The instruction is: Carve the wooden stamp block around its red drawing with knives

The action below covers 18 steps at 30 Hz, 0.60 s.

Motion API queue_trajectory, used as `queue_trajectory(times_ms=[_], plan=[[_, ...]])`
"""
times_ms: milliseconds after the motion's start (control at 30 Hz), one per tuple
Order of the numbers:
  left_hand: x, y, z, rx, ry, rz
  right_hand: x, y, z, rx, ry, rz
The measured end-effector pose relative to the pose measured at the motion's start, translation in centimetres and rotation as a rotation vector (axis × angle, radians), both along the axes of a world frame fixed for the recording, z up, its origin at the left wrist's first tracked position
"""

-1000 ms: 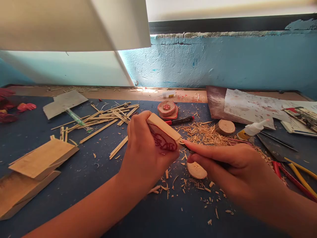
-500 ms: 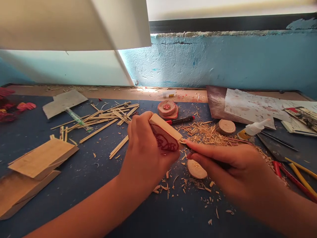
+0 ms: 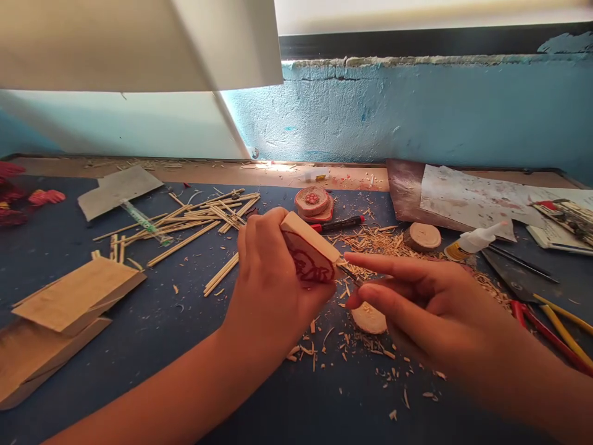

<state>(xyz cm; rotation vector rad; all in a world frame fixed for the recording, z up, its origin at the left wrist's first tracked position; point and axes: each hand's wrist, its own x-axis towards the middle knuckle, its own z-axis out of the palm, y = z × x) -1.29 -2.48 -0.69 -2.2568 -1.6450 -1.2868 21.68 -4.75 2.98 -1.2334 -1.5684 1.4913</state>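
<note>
My left hand [image 3: 269, 290] is wrapped round a small pale wooden block [image 3: 309, 247] and holds it tilted above the blue work mat [image 3: 194, 346]. A red drawing shows on the block's near face. My right hand [image 3: 421, 309] pinches a thin carving knife [image 3: 352, 272], index finger stretched along it, with the blade tip at the block's lower right edge. A pale round wood slice [image 3: 369, 319] lies on the mat just under my right hand, among shavings [image 3: 384, 244].
Several thin wooden sticks [image 3: 194, 219] lie at the back left, with wood offcuts [image 3: 69, 296] at the near left. A red marker [image 3: 336, 225], two round wood slices [image 3: 314, 203], a glue bottle [image 3: 475, 241], papers [image 3: 467, 198] and coloured pencils [image 3: 551, 321] sit to the right.
My right hand has shifted slightly, with the index finger raised and the knife blade showing more at the block's edge. The left hand and block have barely moved.
</note>
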Motion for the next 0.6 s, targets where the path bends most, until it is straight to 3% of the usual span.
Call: queue_trajectory(times_ms=[67, 133, 200, 300, 367, 433, 533, 600], plan=[[0.0, -0.1, 0.0, 0.002, 0.036, 0.014, -0.2, 0.1, 0.1, -0.235, 0.114, 0.007], [0.0, -0.2, 0.0, -0.003, 0.068, 0.026, -0.2, 0.2, -0.1, -0.227, 0.089, -0.007], [-0.1, -0.2, 0.0, -0.002, 0.088, 0.034, 0.1, 0.1, -0.7, 0.106, -0.096, -0.047], [-0.2, 0.0, -0.1, -0.017, 0.078, 0.035, 0.8, 0.0, -1.7, 0.876, -0.456, -0.068], [-0.2, 0.1, 0.0, -0.051, 0.036, 0.024, 1.0, 0.1, -1.9, 1.135, -0.558, -0.048], [-0.2, 0.2, 0.1, -0.096, -0.018, 0.015, 0.8, 0.2, -1.6, 1.024, -0.488, -0.037], [-0.1, 0.1, 0.6, -0.158, -0.087, -0.015, 0.2, 0.4, -0.5, 0.549, -0.162, -0.083], [-0.1, 0.1, 1.0, -0.171, -0.115, -0.045, 0.1, 0.6, 0.3, 0.402, -0.030, -0.134]])
